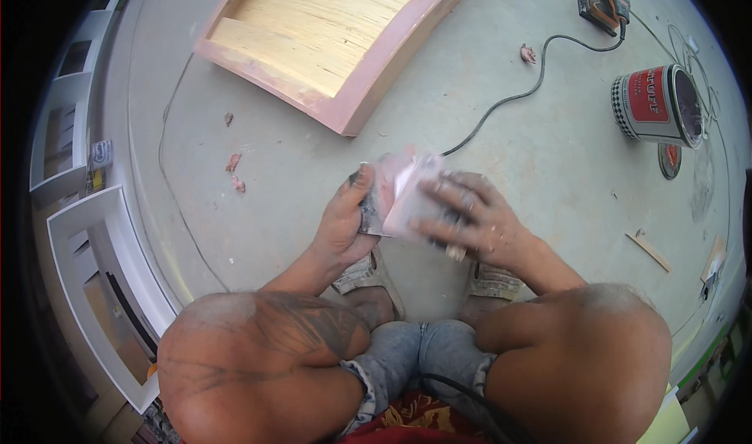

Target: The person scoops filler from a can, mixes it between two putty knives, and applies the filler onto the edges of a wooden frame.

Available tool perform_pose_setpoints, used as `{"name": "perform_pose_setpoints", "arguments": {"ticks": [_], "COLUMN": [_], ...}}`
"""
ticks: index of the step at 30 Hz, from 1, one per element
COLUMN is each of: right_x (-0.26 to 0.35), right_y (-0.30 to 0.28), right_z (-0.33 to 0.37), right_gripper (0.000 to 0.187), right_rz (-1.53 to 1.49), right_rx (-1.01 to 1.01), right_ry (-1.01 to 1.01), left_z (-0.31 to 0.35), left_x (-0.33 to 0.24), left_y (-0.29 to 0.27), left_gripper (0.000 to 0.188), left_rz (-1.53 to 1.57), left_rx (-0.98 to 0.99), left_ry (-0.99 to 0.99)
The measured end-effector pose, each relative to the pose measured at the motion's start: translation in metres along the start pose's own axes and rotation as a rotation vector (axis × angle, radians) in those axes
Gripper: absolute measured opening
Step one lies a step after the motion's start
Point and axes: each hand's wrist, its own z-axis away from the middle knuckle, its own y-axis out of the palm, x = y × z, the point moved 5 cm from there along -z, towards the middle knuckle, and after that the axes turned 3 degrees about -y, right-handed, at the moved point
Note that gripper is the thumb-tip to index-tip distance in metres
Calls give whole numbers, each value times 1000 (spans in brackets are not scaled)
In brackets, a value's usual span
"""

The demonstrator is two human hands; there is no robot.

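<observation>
Between my knees, my left hand (345, 213) grips a flat dark-edged plate (371, 218) by its side, thumb on top. Pink and white paste (399, 179) is smeared over the plate. My right hand (479, 218) is curled over a pale flat-bladed tool (419, 203) pressed against the paste. Motion blurs its fingers and the tool, so the exact kind of tool is unclear. A light stub, perhaps a handle end, pokes out below those fingers. Just beyond my hands lies a wooden panel (348, 115) with a raised pink-coated rim and bare wood inside.
A corded sander (601, 7) rests at the far right, its cord (518, 96) running toward my hands. Nearer stands an open red-labelled can (644, 103) beside a round lid (670, 160). White frames (86, 207) line the left. Pink scraps (233, 162) and a wood strip (648, 253) litter the concrete.
</observation>
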Motion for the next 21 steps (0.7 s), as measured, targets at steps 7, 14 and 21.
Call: {"name": "perform_pose_setpoints", "arguments": {"ticks": [7,14,21], "right_x": [-28,-10,-29], "right_y": [-34,-23,-5], "right_z": [6,-26,-8], "right_gripper": [54,54,53], "right_rz": [239,159,244], "right_rx": [93,300,33], "right_ry": [190,8,81], "left_z": [8,9,10], "left_x": [-44,-41,-39], "left_y": [1,-9,3], "left_gripper": [49,46,41], "left_rz": [-320,-638,-86], "left_rx": [-142,-291,-43], "left_ry": [340,451,267]}}
